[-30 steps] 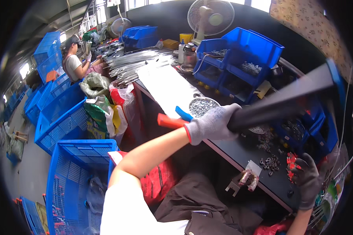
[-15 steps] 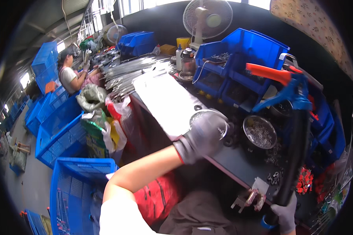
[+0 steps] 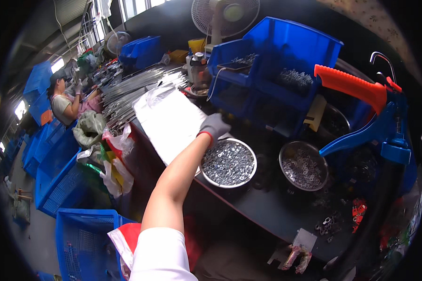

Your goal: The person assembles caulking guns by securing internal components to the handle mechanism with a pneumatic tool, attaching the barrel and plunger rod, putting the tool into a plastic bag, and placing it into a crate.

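My left hand, in a grey glove, reaches past the far rim of a steel bowl full of small metal nuts. Its fingers look curled together; whatever they hold is hidden. On the right a caulking gun stands upright, with an orange grip, blue trigger, hooked metal rod and dark barrel. Its barrel runs down to the lower edge, where only a dim scrap of my gloved right hand shows around it. A second steel bowl of metal washers or rings sits between the bowl of nuts and the gun.
Blue bins with small parts stand behind the bowls. A white sheet and long metal rods lie to the left. A metal fixture sits at the near table edge. Blue crates line the left; a co-worker sits beyond.
My left hand has moved from over the bowl of nuts to beyond its far rim, uncovering the nuts. The caulking gun has shifted to the right in view as the view turned.
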Demonstrator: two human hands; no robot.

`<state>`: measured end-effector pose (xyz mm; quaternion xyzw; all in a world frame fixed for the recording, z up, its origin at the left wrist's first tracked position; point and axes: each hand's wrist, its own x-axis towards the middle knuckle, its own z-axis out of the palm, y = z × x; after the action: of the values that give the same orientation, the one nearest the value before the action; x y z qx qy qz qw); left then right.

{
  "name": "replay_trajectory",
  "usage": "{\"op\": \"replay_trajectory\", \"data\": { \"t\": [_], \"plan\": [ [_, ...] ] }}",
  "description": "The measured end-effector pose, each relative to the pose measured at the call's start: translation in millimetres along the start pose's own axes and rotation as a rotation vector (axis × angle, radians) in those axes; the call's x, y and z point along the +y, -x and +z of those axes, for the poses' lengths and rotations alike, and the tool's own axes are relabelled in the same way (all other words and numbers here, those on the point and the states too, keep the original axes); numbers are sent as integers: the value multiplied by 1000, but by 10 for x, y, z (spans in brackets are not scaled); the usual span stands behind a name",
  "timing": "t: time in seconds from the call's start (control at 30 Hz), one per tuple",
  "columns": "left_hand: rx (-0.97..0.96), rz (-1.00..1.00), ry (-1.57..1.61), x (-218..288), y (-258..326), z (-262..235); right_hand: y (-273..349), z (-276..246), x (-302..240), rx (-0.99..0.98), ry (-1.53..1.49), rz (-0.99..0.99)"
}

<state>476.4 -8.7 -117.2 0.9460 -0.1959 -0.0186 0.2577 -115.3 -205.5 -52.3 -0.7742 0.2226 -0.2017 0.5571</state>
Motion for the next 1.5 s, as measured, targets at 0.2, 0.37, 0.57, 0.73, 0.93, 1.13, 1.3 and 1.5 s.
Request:
{"op": "replay_trajectory", "data": {
  "t": [0.2,0.37,0.57,0.73,0.93,1.13,1.3,1.5],
  "plan": [
    [200,451,599,365,843,-490,-99,72,48,-127,27,57],
    [518,410,-222,-564,2007,-250,-70,160,162,-147,33,66],
    [313,426,-609,-1015,2261,-38,-279,321,-307,-576,-255,324],
    [192,256,-386,-894,2096,-273,-221,389,-308,-686,-122,409],
    [136,59,-84,-793,1925,-416,-269,492,-404,-768,42,384],
    [73,-74,299,-902,1680,-488,-504,685,-495,-813,6,322],
    [63,-15,270,-906,1504,-455,-682,812,-579,-854,-20,347],
    [86,78,171,-1058,1354,-508,-946,1052,-744,-944,273,209]
  ]
}}
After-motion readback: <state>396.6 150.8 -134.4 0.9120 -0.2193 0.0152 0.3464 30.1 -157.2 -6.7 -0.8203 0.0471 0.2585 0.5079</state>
